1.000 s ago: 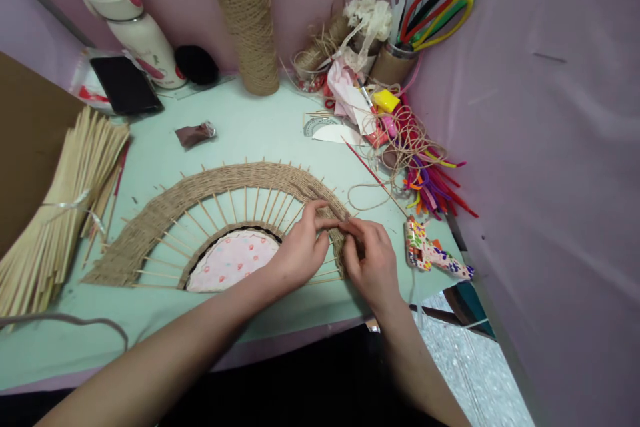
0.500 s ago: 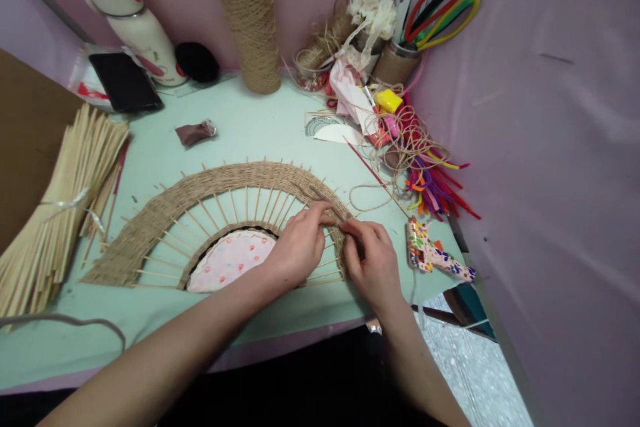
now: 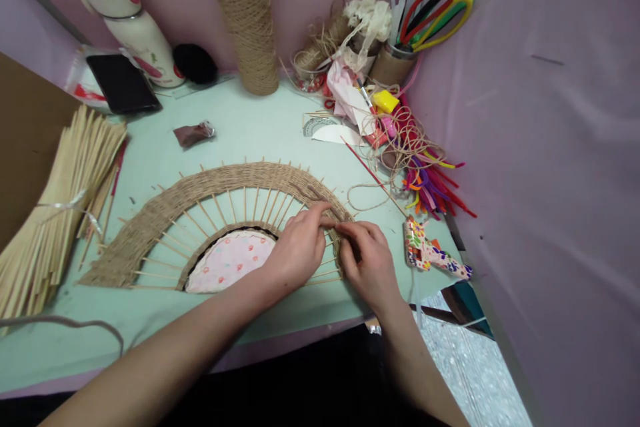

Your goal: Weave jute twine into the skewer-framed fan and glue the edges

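Observation:
A fan-shaped woven piece (image 3: 235,177) lies on the table, its twine band crossing thin wooden sticks. At its inner arc sits a pink half-round cloth (image 3: 233,263) with small red prints. Thin brown clay strips (image 3: 313,192) lie on the band's right part. My left hand (image 3: 303,243) rests over the sticks there, thumb and index finger closed at a strip's end. Opposite it, my right hand (image 3: 367,253) pinches at the same spot, its fingertips almost touching the left ones. The fingers mostly hide the bit of clay between them.
A floral glue gun (image 3: 433,250) lies right of my right hand. Behind are tangled twine (image 3: 400,140), pipe cleaners (image 3: 440,180), a can with scissors (image 3: 395,63) and a twine cone (image 3: 247,33). At left are bundled wooden strips (image 3: 65,200), a phone (image 3: 125,83), a bottle (image 3: 135,33) and a brown packet (image 3: 194,135).
My right hand's fingertips have shifted slightly left, closer to my left fingers. The left hand stays nearly in place; the whole view has slid a little left.

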The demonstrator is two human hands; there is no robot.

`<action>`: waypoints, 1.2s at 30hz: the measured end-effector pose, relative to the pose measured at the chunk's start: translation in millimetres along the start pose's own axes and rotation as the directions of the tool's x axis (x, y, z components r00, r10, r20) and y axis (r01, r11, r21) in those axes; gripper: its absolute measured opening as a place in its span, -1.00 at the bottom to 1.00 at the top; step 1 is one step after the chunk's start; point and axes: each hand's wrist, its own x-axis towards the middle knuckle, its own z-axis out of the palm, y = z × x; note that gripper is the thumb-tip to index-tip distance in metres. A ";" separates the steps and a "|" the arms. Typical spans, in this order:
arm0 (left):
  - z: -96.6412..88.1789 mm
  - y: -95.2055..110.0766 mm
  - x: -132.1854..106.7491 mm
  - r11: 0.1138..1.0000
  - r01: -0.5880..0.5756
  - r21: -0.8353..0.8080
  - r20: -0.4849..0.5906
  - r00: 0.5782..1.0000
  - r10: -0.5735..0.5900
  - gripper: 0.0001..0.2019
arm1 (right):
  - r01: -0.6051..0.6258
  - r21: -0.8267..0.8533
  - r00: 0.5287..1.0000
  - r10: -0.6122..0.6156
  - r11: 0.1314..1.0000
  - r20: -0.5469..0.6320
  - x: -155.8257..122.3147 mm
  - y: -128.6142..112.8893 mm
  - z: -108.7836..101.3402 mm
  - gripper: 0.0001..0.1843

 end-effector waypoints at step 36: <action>-136.2 -60.9 -19.2 0.842 0.357 0.404 -0.444 0.882 -0.160 -0.58 | -0.101 -0.119 0.916 0.045 0.988 -0.398 28.2 -13.6 -28.4 -0.60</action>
